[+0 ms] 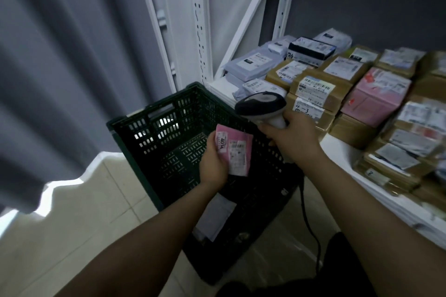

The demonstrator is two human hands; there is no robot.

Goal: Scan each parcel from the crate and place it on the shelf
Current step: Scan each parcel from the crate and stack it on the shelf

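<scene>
Forearms: both of yours reach in from the bottom edge, above pale floor tiles.
Black cable [311, 231]: hangs from the scanner, past the crate's near right corner.
Dark green slotted plastic crate [154, 106]: on the floor, just beside the shelf; one flat white-labelled parcel [218, 214] lies at its near end.
Left hand [213, 164]: your fingers curl round a small flat pink parcel with white labels [237, 152], held over the crate.
Right hand [293, 137]: clasped round the handle of a grey-and-white handheld scanner [261, 105], just right of the pink parcel.
White metal shelf [337, 149]: loaded with brown cardboard parcels [313, 87], grey plastic mailers [248, 64] and a pink box [376, 96].
Progress: probably late; most parcels are shelved, and this one awaits its scan and then shelving.
Count: one crate, one scanner, one parcel in hand, at least one left in the crate; well over a dozen shelved, the exact number lost to blur.
</scene>
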